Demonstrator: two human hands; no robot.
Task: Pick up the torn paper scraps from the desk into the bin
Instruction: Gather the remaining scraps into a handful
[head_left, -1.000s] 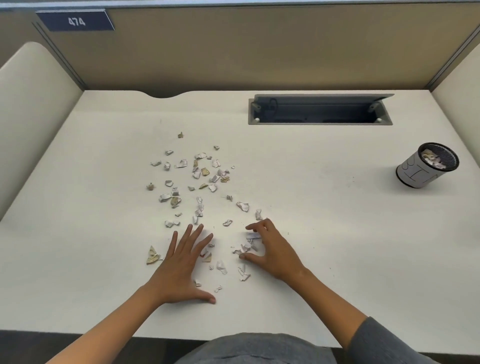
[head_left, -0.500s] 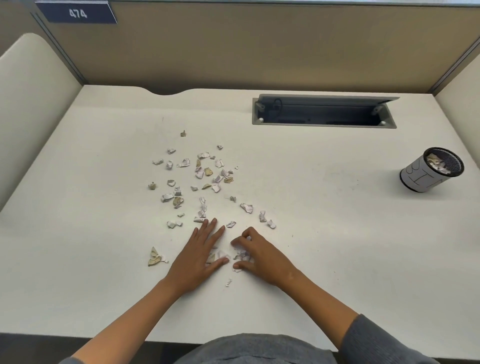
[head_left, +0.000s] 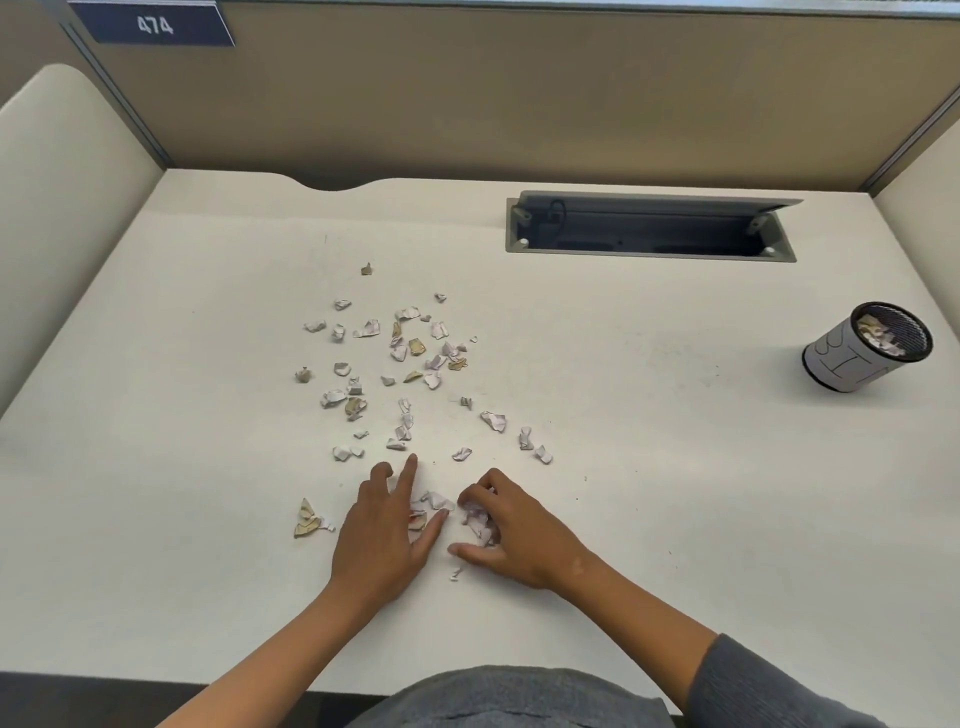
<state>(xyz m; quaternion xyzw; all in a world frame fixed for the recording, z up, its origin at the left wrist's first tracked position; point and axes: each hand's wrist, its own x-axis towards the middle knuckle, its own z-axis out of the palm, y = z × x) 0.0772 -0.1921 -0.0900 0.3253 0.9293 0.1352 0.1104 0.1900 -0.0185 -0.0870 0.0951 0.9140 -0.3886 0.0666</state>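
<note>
Your left hand (head_left: 387, 530) is lying flat on the desk (head_left: 649, 467) with fingers straight and spread, pressing against a few torn scraps, while your right hand (head_left: 511, 530) is curling its fingers and thumb around a small heap of scraps (head_left: 478, 519) just beside it. Both hands are working near the front edge of the desk, with wide bare surface lying to either side of them. The rest of the scraps (head_left: 405, 364), several dozen and too many to count exactly, are lying scattered beyond your fingertips toward the middle-left. One bin (head_left: 865, 348) is sitting far right, well apart from the hands, close to the right side panel (head_left: 924, 208), with paper already showing inside. One open cable tray (head_left: 649, 228) is sitting recessed near the back edge. One blue sign (head_left: 156, 25) is reading 474
</note>
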